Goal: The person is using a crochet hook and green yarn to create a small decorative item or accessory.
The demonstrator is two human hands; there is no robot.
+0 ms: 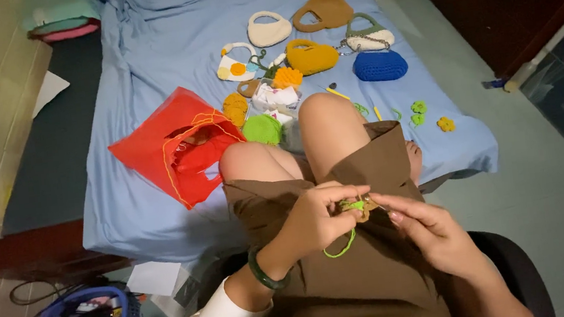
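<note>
Materials and finishes observed, bed and lap area.
Small crocheted piece (357, 208): green yarn, knotty, matt. Bags, e.g. blue bag (380, 66): coarse crochet, matt. Bedsheet (146, 61): smooth creased cloth. Red carrier bag (172, 145): thin, slightly glossy plastic. Bangle (264, 273): polished, glossy. Shorts (371, 275): matt woven cloth.

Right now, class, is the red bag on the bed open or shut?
Open: the red bag lies on the blue sheet with its mouth gaping, showing the inside.

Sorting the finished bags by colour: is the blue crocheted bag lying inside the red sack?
No, the blue bag lies on the bedsheet, apart from the red sack.
</note>
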